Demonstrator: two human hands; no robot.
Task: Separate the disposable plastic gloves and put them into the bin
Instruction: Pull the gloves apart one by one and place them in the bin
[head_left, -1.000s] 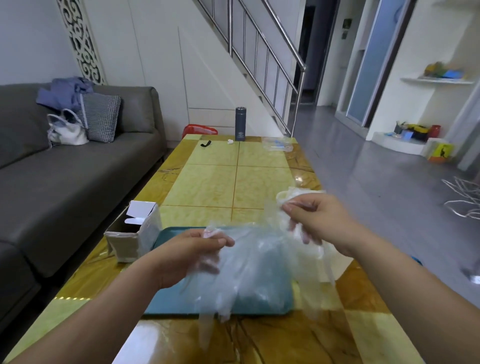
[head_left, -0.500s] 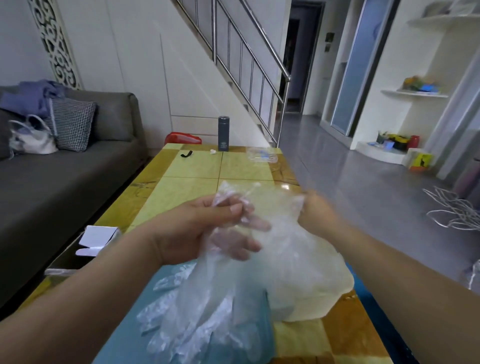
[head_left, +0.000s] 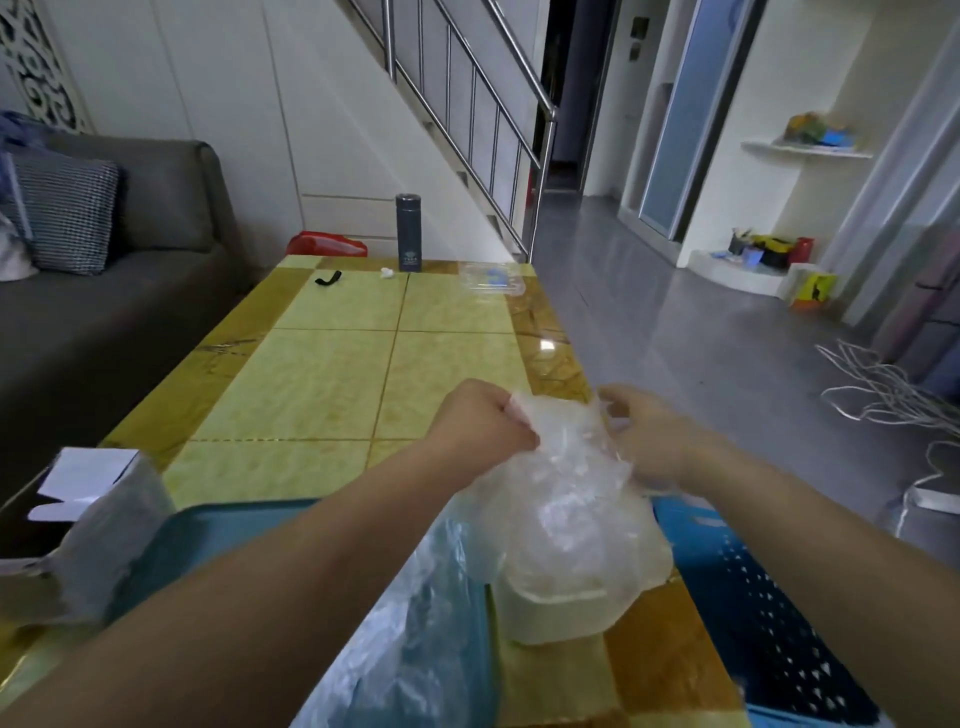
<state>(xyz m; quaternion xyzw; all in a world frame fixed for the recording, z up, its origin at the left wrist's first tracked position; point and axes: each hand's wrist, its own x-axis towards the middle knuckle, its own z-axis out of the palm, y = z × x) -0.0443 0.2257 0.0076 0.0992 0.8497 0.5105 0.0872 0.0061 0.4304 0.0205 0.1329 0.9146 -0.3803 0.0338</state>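
Clear, milky plastic gloves (head_left: 566, 499) over a teal tray (head_left: 218, 545). Beyond the tray, the table (head_left: 332, 384) shows pale yellow-green tiles with amber veined borders, a dark blue-grey flask (head_left: 409, 232) at its far end. Left of the table, a grey sofa (head_left: 130, 291) with a checked cushion (head_left: 62, 218).

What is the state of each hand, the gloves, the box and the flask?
Left hand: closed on the gloves.
Right hand: closed on the gloves.
Gloves: bunched, held between both hands above the table.
Box: flaps open.
Flask: upright, lid on.
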